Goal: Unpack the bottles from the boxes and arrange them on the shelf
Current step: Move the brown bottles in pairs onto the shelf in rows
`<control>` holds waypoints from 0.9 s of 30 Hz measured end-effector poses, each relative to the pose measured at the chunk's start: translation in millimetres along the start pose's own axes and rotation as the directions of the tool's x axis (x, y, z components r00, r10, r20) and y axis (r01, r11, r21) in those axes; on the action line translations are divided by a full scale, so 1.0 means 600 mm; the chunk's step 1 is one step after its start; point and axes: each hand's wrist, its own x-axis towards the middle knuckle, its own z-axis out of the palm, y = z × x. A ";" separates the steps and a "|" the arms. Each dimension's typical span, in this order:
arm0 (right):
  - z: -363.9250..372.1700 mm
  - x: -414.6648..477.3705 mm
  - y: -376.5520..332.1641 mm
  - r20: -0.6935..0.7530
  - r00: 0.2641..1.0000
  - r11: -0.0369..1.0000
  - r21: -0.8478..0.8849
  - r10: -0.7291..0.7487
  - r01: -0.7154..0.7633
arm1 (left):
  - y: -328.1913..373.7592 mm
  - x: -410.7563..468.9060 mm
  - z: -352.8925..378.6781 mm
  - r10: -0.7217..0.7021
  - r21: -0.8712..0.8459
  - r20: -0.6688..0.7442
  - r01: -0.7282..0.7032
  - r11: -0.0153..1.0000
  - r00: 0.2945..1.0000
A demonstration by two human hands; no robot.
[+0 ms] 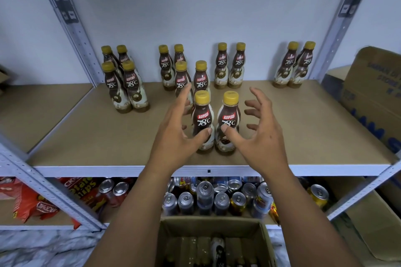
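Two brown coffee bottles with yellow caps stand side by side near the front of the brown shelf (86, 136): the left bottle (202, 115) and the right bottle (229, 119). My left hand (180, 128) is spread beside the left bottle, thumb tip against its label. My right hand (258, 128) is spread beside the right bottle, its thumb touching that label, fingers apart from it. Several more bottles stand further back in pairs and fours, such as a left group (125, 84) and a far right pair (295, 65). An open cardboard box (214, 243) with bottles sits below.
Grey metal uprights (71, 21) frame the shelf. A large cardboard box (373, 93) stands at the right end. The lower shelf holds several drink cans (204, 197) and red chip bags (32, 201).
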 end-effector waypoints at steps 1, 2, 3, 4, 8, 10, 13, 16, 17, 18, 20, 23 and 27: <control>-0.001 0.002 -0.003 0.033 0.999 1.000 -0.020 -0.012 0.013 | 0.003 0.002 -0.003 0.008 0.017 0.033 -0.008 1.000 0.999; -0.002 0.004 -0.005 0.067 0.998 0.999 -0.038 -0.022 0.024 | 0.005 0.003 -0.005 0.012 0.032 0.064 -0.014 0.999 0.998; -0.002 0.005 -0.005 0.099 0.995 0.998 -0.050 -0.030 0.035 | 0.006 0.004 -0.005 0.012 0.041 0.091 -0.016 0.999 0.996; -0.002 0.006 -0.005 0.128 0.991 0.997 -0.058 -0.039 0.047 | 0.007 0.005 -0.005 0.012 0.042 0.110 -0.016 0.999 0.994; 0.002 0.008 -0.005 0.159 0.986 0.998 -0.039 -0.049 0.055 | 0.006 0.006 -0.003 -0.008 0.019 0.114 0.006 1.000 0.993; 0.004 0.008 -0.005 0.149 0.987 0.998 -0.030 -0.052 0.058 | 0.007 0.005 -0.001 -0.009 0.013 0.112 0.008 1.000 0.994; 0.007 0.008 -0.004 0.146 0.988 0.998 -0.034 -0.048 0.054 | 0.008 0.005 0.000 -0.003 0.006 0.112 0.002 1.000 0.994; 0.009 0.008 -0.001 0.136 0.989 0.997 -0.053 -0.052 0.060 | 0.010 0.006 0.002 0.007 0.024 0.102 -0.010 1.000 0.995; 0.009 0.008 -0.001 0.133 0.989 0.996 -0.058 -0.058 0.066 | 0.010 0.006 0.003 0.013 0.034 0.100 -0.016 0.999 0.995; 0.010 0.008 0.000 0.131 0.989 0.996 -0.061 -0.063 0.071 | 0.010 0.006 0.004 0.021 0.041 0.097 -0.025 0.999 0.995; 0.010 0.009 0.003 0.124 0.990 0.995 -0.066 -0.069 0.078 | 0.009 0.008 0.009 0.035 0.050 0.086 -0.039 0.998 0.996; 0.004 0.016 0.012 0.109 0.992 0.995 -0.076 -0.062 0.071 | 0.009 0.015 0.024 0.036 0.055 0.083 -0.040 0.998 0.996; -0.019 0.041 0.036 0.097 0.993 0.994 -0.087 -0.063 0.071 | 0.010 0.042 0.063 0.064 0.036 0.110 -0.068 0.997 0.992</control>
